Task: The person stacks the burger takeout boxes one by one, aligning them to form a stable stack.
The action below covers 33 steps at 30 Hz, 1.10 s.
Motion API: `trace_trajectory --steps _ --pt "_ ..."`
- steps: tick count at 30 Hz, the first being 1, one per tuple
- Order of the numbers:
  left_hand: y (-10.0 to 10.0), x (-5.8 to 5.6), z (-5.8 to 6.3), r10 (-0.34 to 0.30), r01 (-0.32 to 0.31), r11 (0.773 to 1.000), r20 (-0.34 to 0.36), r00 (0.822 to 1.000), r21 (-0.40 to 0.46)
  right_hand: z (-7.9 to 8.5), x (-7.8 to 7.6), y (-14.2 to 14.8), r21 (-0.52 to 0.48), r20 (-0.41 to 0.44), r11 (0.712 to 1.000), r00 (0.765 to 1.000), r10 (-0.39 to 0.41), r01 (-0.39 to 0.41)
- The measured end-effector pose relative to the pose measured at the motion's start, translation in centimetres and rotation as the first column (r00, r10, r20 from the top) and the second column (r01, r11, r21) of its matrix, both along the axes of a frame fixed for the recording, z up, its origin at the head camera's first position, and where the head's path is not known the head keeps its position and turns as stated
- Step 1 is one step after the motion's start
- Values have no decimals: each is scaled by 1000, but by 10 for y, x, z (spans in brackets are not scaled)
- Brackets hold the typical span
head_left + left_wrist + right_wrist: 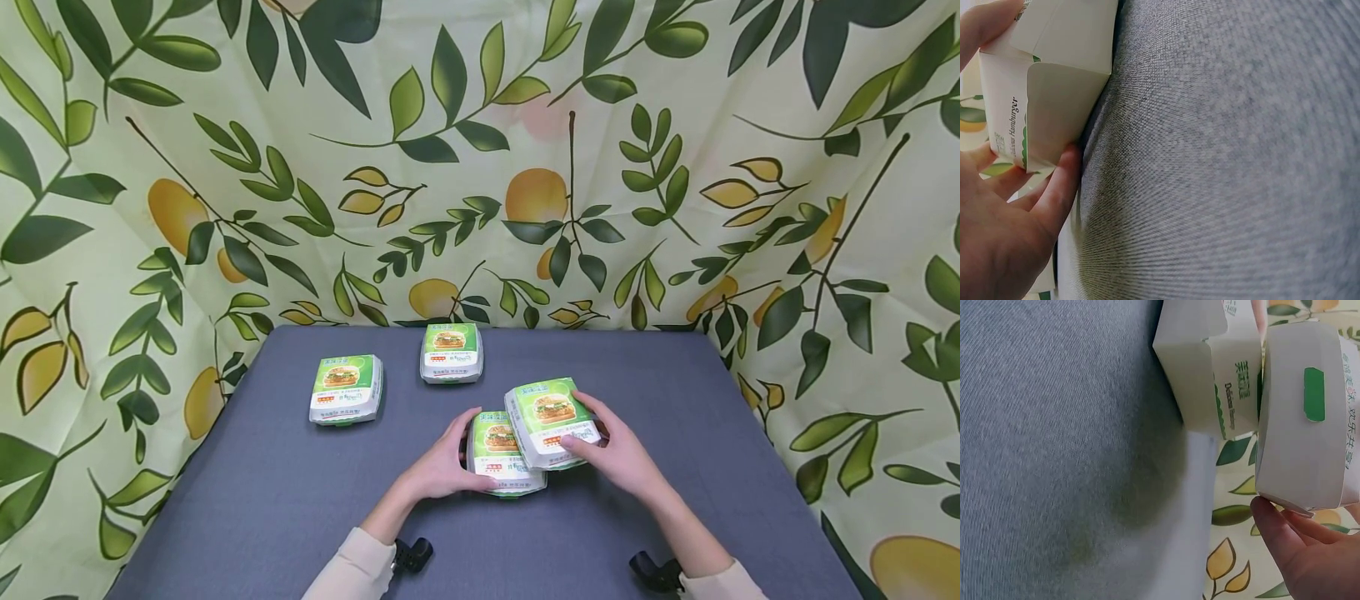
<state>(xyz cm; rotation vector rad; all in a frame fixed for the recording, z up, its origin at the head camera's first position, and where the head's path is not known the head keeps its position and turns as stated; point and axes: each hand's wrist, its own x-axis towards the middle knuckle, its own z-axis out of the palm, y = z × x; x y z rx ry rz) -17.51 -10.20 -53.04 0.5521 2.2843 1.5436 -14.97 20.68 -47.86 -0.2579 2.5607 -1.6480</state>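
My left hand (442, 468) grips a green and white hamburger box (495, 442) on the table, thumb at its near side and fingers at its far side. In the left wrist view the fingers curl around this box (1060, 109). With thumb and fingers my right hand (628, 454) holds a second hamburger box (543, 412) by its right side. This one overlaps the top of the first, shifted right and slightly turned. In the right wrist view the upper box (1300, 440) lies against the top of the lower box (1194, 369), with fingertips under its edge.
Two more hamburger boxes of the same print stand on the grey-blue tablecloth (262, 517): one at the left (347, 387) and another near the back edge (452, 352). A leaf-and-fruit patterned cloth (480, 183) hangs behind and beside the table.
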Motion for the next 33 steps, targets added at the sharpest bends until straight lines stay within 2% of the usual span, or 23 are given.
trace_trajectory --steps 11,19,33 --pt "1 1 1 -2 2 1000 -19 1000 -7 -2 4 -17 25 -60 999 998 -22 23" --pt "1 1 3 6 -6 1000 -6 1000 -18 1 9 -30 93 -80 994 996 -43 51" --pt "1 2 5 0 -2 999 -30 1000 -37 6 19 -42 42 -49 998 998 -44 46"
